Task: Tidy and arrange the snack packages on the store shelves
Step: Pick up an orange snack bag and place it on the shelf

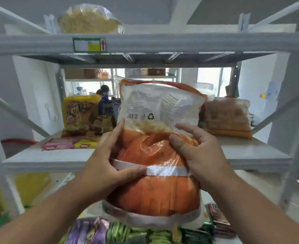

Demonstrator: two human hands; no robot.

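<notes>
While held upright in front of the middle shelf, the orange snack bag is clasped from both sides. Left hand: fingers up the bag's left edge, thumb pressed across its white band; grip closed on the bag. Right hand: thumb dug into the orange film, fingers curled behind the right edge; grip likewise closed on the bag.

Handling, as judged: thin, crinkled film, soft and slack; pale contents are seen loose behind the clear panel, probably light and brittle. A hold low at the two side edges is advised, without squeezing the middle.

Also on the middle shelf: yellow snack bag, standing left; flat pink and yellow packets before it; brown wafer pack, right. Top shelf: pale noodle bag. Below: assorted green and purple packets.
</notes>
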